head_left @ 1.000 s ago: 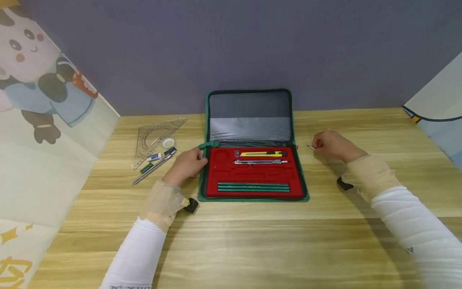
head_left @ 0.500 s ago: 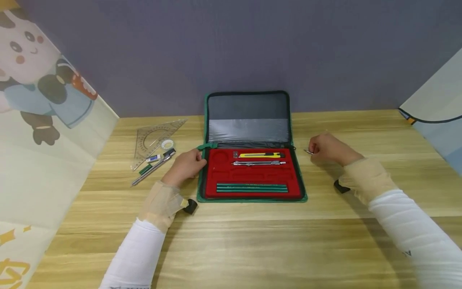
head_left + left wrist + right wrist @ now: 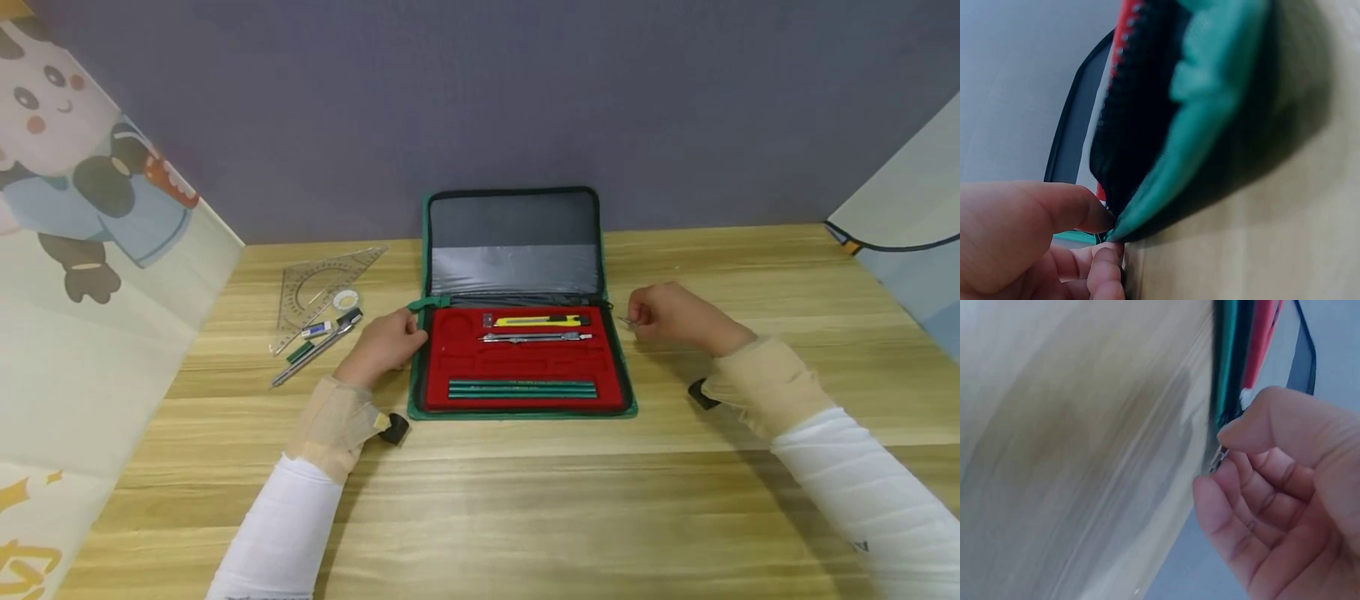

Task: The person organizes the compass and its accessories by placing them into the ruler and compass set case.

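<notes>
An open green zip case (image 3: pixel 525 416) lies on the table, its red tray (image 3: pixel 465 400) facing up. In the tray sit a yellow utility knife (image 3: pixel 536 322), a silver drawing compass (image 3: pixel 536 337) and several green pencils (image 3: pixel 522 389). My left hand (image 3: pixel 383 346) pinches the case's left edge; the left wrist view has thumb and fingers at the zipped green rim (image 3: pixel 1154 187). Right of the case, my right hand (image 3: pixel 671 315) pinches a small silver metal piece (image 3: pixel 1217 457) between thumb and fingers, close to the case's edge. Its kind is mostly hidden by the fingertips.
Left of the case lie a clear set square (image 3: pixel 288 292), a white ring-shaped roll (image 3: pixel 346 300), an eraser (image 3: pixel 316 329), a small green piece (image 3: pixel 301 352) and another silver compass (image 3: pixel 311 358). A grey wall (image 3: pixel 510 100) stands behind the table.
My right hand has moved left toward the case with the small metal piece. The left hand keeps its place at the case's edge.
</notes>
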The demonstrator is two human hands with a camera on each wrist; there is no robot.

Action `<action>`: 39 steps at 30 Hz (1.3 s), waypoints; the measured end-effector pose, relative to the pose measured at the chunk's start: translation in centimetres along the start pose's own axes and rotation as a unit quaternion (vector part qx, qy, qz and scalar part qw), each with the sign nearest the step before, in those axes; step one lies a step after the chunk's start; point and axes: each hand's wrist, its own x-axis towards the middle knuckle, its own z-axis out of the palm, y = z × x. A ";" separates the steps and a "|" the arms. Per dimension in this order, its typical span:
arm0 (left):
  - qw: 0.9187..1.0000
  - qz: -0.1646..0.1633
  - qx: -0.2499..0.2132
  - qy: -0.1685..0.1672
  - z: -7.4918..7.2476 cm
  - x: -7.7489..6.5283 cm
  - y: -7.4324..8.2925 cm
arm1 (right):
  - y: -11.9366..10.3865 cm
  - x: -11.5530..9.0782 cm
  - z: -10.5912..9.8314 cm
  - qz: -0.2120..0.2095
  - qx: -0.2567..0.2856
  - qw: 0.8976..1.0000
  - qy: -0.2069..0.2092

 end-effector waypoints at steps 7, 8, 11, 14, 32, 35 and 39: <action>1.000 -0.006 0.000 -0.003 0.0 -0.1 0.0 | -1.7 0.1 0.6 -0.034 -0.009 0.999 0.011; 1.000 -0.006 0.001 -0.003 0.0 -0.1 0.0 | -1.9 0.1 0.6 -0.038 -0.010 0.999 0.012; 1.000 -0.005 0.003 -0.001 0.0 -0.1 -0.1 | -2.8 0.1 0.8 -0.044 -0.003 0.999 0.007; 1.000 -0.006 0.004 0.001 0.0 -0.1 -0.1 | -3.6 0.1 1.1 -0.045 0.002 0.999 -0.002; 1.000 0.001 0.003 0.003 -0.1 0.0 0.0 | -6.0 0.1 2.5 -0.108 0.018 0.994 -0.027; 1.000 0.001 0.000 0.004 -0.1 0.0 0.1 | -6.1 0.1 2.7 -0.118 0.020 0.992 -0.035; 1.000 -0.002 0.000 0.004 -0.1 -0.1 0.0 | -6.2 0.1 2.9 -0.124 0.029 0.991 -0.050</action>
